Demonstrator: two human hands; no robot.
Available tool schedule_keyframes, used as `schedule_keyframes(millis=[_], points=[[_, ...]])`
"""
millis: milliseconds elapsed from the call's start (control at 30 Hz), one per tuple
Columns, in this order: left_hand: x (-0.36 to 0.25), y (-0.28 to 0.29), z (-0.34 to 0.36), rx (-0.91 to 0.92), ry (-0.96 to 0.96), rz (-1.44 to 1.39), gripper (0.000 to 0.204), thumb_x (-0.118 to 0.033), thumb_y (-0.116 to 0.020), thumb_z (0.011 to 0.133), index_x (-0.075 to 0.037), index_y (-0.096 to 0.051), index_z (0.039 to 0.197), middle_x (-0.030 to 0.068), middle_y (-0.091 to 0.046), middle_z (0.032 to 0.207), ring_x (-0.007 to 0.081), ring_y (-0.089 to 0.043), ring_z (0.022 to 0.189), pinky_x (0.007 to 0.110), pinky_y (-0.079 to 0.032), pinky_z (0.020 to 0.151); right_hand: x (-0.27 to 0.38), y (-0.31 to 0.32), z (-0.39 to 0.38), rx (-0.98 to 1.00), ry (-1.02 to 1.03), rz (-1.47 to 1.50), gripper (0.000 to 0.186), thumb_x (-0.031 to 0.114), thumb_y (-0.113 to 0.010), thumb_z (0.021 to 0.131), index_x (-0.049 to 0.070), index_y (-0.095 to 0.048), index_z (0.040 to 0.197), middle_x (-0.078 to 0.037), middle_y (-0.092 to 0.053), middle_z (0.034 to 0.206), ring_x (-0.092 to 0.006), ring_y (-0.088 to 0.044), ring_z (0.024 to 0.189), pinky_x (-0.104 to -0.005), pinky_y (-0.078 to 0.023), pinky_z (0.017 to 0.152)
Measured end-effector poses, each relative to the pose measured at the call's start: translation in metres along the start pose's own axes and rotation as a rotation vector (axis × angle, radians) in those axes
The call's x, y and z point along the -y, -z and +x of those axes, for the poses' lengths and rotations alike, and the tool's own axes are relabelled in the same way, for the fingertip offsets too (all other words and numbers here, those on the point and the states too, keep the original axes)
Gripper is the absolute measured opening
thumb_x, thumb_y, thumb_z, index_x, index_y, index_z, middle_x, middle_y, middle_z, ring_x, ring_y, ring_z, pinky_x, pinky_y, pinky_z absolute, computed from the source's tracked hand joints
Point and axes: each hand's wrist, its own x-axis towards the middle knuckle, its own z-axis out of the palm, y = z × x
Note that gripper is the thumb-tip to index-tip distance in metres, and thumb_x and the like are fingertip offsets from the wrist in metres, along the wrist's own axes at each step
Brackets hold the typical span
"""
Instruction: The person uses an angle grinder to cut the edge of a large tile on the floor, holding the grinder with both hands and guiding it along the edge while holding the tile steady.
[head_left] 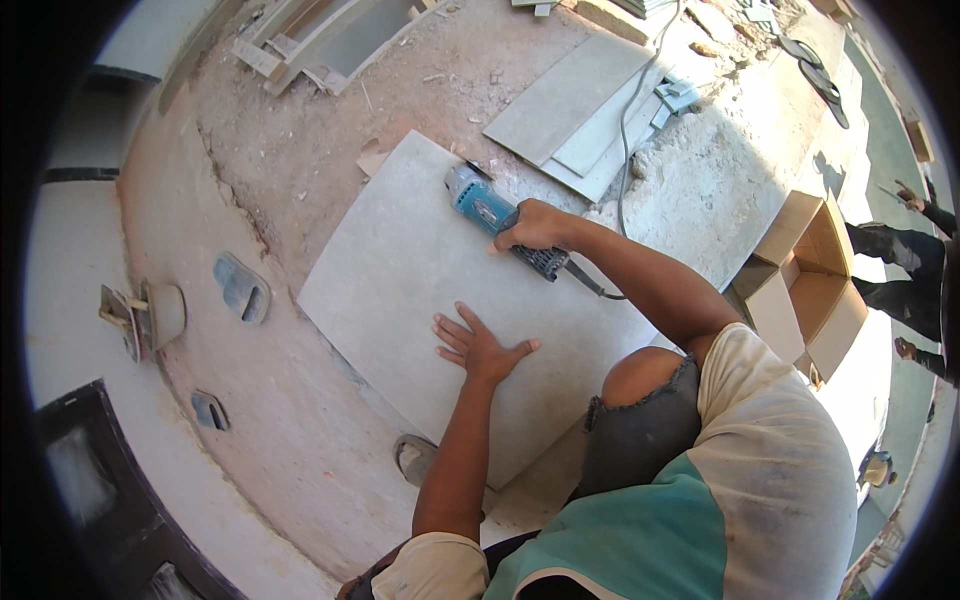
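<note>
A large pale grey tile (390, 250) lies flat on the ground in front of me. My right hand (535, 225) is wrapped round the body of a blue angle grinder (483, 207). The grinder's head and dark disc are at the tile's far right edge; whether the disc turns or touches the tile I cannot tell. Its black cord (597, 290) runs off from the back end past my right forearm. Flat on the tile's middle, nearer to me, rests my left hand (483, 352), fingers spread and holding nothing.
Cut tile pieces (565, 95) lie beyond on the right. An open cardboard box (810, 265) stands at right, near another person (905, 275). A bucket (163, 313) and blue-grey plastic pieces (241, 287) are at left. Rubble, a wooden frame (325, 45) and sandals (818, 80) lie farther off.
</note>
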Motion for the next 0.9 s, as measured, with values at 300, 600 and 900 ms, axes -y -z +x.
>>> schedule_keyframes(millis=[300, 600, 900], points=[[-0.001, 0.001, -0.001, 0.01, 0.0, 0.01, 0.158, -0.071, -0.082, 0.056, 0.004, 0.022, 0.148, 0.0417, 0.032, 0.145, 0.0494, 0.036, 0.137, 0.066, 0.02, 0.105, 0.001, -0.002, 0.001, -0.034, -0.031, -0.035, 0.083, 0.049, -0.083, 0.059, -0.018, -0.064, 0.105, -0.029, -0.066, 0.105, -0.0345, -0.066, 0.098, -0.0367, -0.051, 0.083], [-0.002, 0.003, -0.001, 0.024, 0.007, 0.0, 0.158, -0.07, -0.083, 0.056, 0.004, 0.023, 0.148, 0.0415, 0.033, 0.145, 0.049, 0.037, 0.136, 0.066, 0.021, 0.105, -0.003, 0.0, -0.01, 0.012, -0.047, -0.01, 0.083, 0.049, -0.083, 0.06, -0.018, -0.064, 0.105, -0.029, -0.066, 0.105, -0.0348, -0.066, 0.097, -0.037, -0.051, 0.082], [-0.002, 0.002, -0.001, 0.012, 0.003, -0.001, 0.158, -0.069, -0.083, 0.056, 0.004, 0.022, 0.148, 0.0419, 0.032, 0.145, 0.0494, 0.036, 0.137, 0.065, 0.019, 0.106, -0.005, -0.001, -0.002, 0.002, -0.025, 0.01, 0.08, 0.047, -0.083, 0.06, -0.018, -0.065, 0.103, -0.029, -0.067, 0.103, -0.0339, -0.066, 0.096, -0.0365, -0.051, 0.082]])
